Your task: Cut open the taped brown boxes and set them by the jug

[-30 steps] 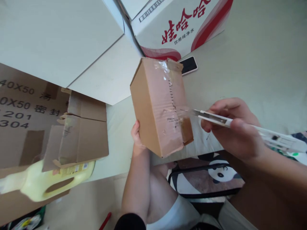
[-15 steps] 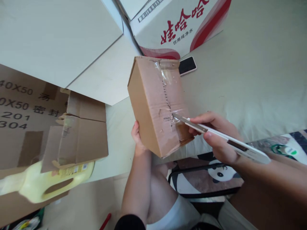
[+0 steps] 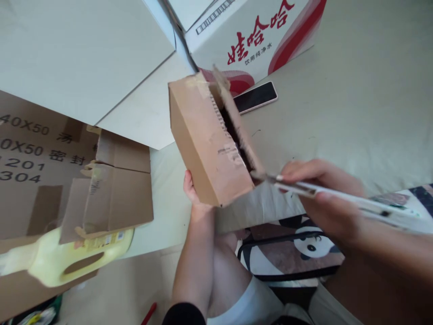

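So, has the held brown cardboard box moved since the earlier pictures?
Yes, the box has shifted left, uncovering more of the black-screened rectangular phone.

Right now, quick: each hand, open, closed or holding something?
Left hand: holding the cardboard box near its lower end, most fingers hidden.
Right hand: closed, holding the white utility knife.

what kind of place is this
Probably a room in a home: a phone lies on a pale surface, a panda print shows near the person's legs, and a yellow jug is by a carton.
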Motion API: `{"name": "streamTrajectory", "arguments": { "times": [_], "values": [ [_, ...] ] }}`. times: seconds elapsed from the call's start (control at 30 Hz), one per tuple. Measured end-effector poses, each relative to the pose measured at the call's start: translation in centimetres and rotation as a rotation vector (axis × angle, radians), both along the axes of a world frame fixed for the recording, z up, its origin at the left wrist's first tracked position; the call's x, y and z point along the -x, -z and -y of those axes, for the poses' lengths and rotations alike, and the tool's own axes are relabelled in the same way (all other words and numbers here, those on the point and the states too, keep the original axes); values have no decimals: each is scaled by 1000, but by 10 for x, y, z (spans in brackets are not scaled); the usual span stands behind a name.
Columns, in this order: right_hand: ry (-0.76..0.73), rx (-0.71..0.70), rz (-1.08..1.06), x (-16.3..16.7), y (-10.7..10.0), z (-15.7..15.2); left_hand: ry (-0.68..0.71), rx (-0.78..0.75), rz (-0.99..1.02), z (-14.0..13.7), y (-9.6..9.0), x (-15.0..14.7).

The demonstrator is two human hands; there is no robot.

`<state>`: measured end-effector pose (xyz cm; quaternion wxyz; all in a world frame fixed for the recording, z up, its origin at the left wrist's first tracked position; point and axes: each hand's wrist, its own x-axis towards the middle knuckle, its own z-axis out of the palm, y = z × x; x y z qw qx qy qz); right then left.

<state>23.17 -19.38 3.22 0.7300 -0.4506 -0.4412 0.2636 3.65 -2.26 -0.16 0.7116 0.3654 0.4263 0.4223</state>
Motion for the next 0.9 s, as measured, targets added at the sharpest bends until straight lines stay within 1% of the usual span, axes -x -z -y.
{"name": "streamTrajectory", "arguments": {
  "times": [0.03,0.1,0.13,0.2,0.27,0.33,0.4,0.47,0.5,0.57,0.63,0.7,0.8,0.83,0.9],
  "values": [
    [125,23,-10,-5,2,-1,-13,-26,21,0,-3,-1],
    [364,100,90,-17,7,-6,-3,-67,51,-1,-11,-2],
    [432,156,166,-24,10,-9,12,-77,61,-2,-14,-2],
    [451,257,235,-35,17,-15,34,-78,85,-4,-17,-2],
    [446,379,335,-41,24,-21,14,-76,124,-7,-18,0],
    [459,511,531,-44,31,-25,-19,-62,152,-9,-16,3],
    [436,586,745,-44,39,-28,-41,-44,156,-10,-14,7],
    [427,568,882,-42,44,-30,-49,-32,137,-11,-12,12],
    [427,523,932,-41,45,-30,-52,-29,119,-12,-11,14],
    [395,384,984,-38,43,-30,-46,-13,68,-12,-9,17],
    [307,246,993,-33,37,-28,-24,4,16,-11,-7,19],
    [251,166,979,-30,32,-25,10,-19,-8,-10,-6,18],
    [212,142,942,-29,30,-23,73,-120,-18,-8,-4,13],
    [181,151,932,-30,31,-23,91,-150,-23,-8,-4,11],
    [116,213,925,-34,35,-24,107,-187,-40,-8,-2,9]
  ]
}}
